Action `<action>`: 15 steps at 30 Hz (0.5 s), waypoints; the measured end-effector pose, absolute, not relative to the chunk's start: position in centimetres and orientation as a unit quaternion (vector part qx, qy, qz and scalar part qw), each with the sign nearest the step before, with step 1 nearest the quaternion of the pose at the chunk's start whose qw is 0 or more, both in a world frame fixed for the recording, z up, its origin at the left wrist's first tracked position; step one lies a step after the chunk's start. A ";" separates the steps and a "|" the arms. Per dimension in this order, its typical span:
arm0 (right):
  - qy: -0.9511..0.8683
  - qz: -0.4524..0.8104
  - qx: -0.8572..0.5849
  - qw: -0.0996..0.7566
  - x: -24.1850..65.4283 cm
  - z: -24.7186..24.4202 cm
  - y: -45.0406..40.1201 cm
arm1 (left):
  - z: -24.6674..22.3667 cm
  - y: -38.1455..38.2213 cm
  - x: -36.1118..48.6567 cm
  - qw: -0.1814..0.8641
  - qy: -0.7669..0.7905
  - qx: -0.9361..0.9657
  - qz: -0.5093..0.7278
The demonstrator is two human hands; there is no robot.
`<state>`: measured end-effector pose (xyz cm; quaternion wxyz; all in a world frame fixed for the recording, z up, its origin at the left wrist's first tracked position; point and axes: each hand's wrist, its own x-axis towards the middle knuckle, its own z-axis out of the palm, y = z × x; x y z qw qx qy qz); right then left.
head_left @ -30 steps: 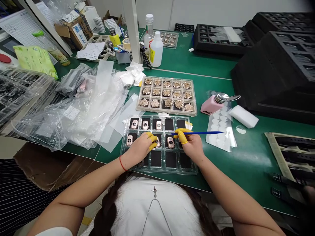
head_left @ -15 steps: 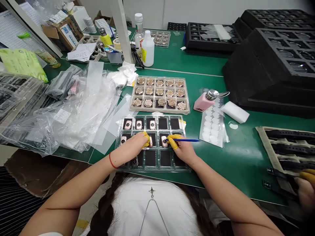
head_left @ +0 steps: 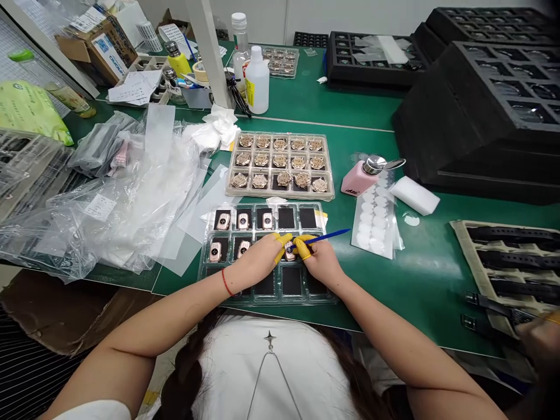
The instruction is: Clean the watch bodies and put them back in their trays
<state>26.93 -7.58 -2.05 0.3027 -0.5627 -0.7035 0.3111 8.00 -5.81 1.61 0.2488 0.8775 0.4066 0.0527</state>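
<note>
Green table (head_left: 350, 108) spans the view. Black foam block (head_left: 455, 134) stands on it at far right; heap of plastic bags (head_left: 149, 192) at left. Clear tray (head_left: 291, 282) lies at the front edge, before the person. Just beyond it, a second tray (head_left: 280, 195) with three rows of round gold watch cases (head_left: 280, 160). Near the right edge, a pale strap tray (head_left: 475, 274) bearing black straps (head_left: 503, 259); a co-worker's hand (head_left: 542, 338), blurred, is beside it.

Left hand (head_left: 262, 256): bent over the clear tray's middle row, yellow-capped fingers together at the left side of one watch body; whether they grip it or only touch cannot be told. Right hand (head_left: 321, 262): grasping a blue stick, yellow-capped fingertips close to the same watch.

Pink bottle (head_left: 359, 177) and a sheet of round white stickers (head_left: 373, 224) to the right of the trays, sheet partly behind bottle. Blue stick (head_left: 328, 235) slants, its outer point aimed right; contact of the inner end with the watch unclear. Watch body (head_left: 289, 252): in the middle row, fourth compartment from left, partly covered by fingers.
</note>
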 end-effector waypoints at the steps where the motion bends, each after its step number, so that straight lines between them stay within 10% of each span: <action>1: -0.699 0.318 -0.563 0.305 26.9 -2.1 -7.5 | 1.3 -5.9 8.2 0.240 0.402 0.883 0.046; 15: -0.599 0.374 -0.585 0.399 26.7 -1.1 -7.7 | 1.5 -8.0 7.5 0.183 0.356 0.916 0.024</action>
